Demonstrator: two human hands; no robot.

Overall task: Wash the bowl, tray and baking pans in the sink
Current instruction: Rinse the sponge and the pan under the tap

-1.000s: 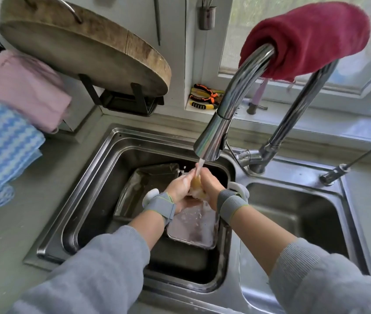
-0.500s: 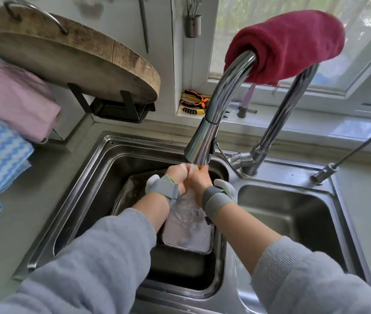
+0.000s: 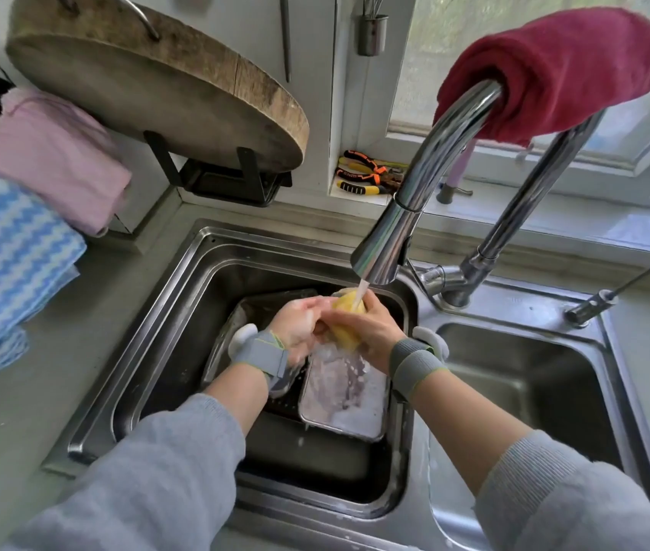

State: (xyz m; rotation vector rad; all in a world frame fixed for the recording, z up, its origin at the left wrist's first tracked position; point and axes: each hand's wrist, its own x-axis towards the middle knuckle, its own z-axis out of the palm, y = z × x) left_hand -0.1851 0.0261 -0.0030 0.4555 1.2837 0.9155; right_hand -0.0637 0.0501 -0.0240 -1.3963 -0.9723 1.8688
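Note:
Both hands meet under the running tap [image 3: 385, 248] over the left sink basin [image 3: 180, 312]. My right hand [image 3: 367, 332] is shut on a yellow sponge [image 3: 349, 316], and water falls straight onto it. My soapy left hand [image 3: 299, 324] presses against the sponge's left side. Below the hands a small rectangular baking pan [image 3: 345, 403] lies full of foam. A larger metal tray [image 3: 236, 324] leans in the basin behind my left wrist, partly hidden. No bowl shows.
The right sink basin [image 3: 514, 375] holds nothing visible. A dark red cloth [image 3: 554, 69] hangs over the tap's arch. A round wooden board [image 3: 156, 81] sits on a rack at the back left. Folded cloths [image 3: 17, 240] lie on the left counter. Pliers [image 3: 367, 177] rest on the sill.
The hands have shifted slightly and turned, so the yellow sponge now shows clearly under the stream. The pans below have stayed where they were.

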